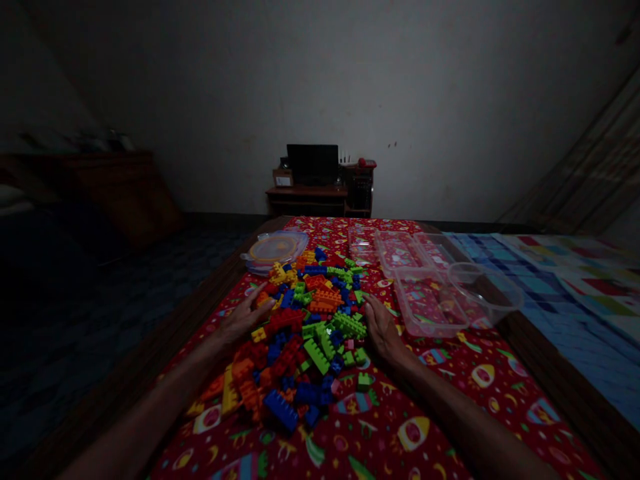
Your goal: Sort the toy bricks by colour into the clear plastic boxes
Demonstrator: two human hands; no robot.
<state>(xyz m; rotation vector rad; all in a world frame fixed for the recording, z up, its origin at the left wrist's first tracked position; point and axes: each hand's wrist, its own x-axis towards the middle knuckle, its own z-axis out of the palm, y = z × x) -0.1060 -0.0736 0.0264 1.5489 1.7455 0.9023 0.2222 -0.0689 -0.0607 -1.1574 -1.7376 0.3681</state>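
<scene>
A loose heap of toy building blocks (290,317) in red, orange, yellow, green, blue and pink is spread over the middle of a red patterned cloth (415,433). At the heap's left edge is my left hand (246,317), its fingers apart and touching or just over the blocks. My right hand (381,327) rests along the right edge, beside some green blocks (350,325), with its fingers stretched forward and partly hidden. Neither hand visibly holds a block. A blue block (281,411) and other pieces lie at the near side of the heap.
Several clear plastic containers (433,328) stand right of the heap, one a round tub (495,308). Stacked lids (276,248) lie at the far left. Bedding (580,293) is on the right. A monitor (313,165) on a desk (306,192) stands by the wall.
</scene>
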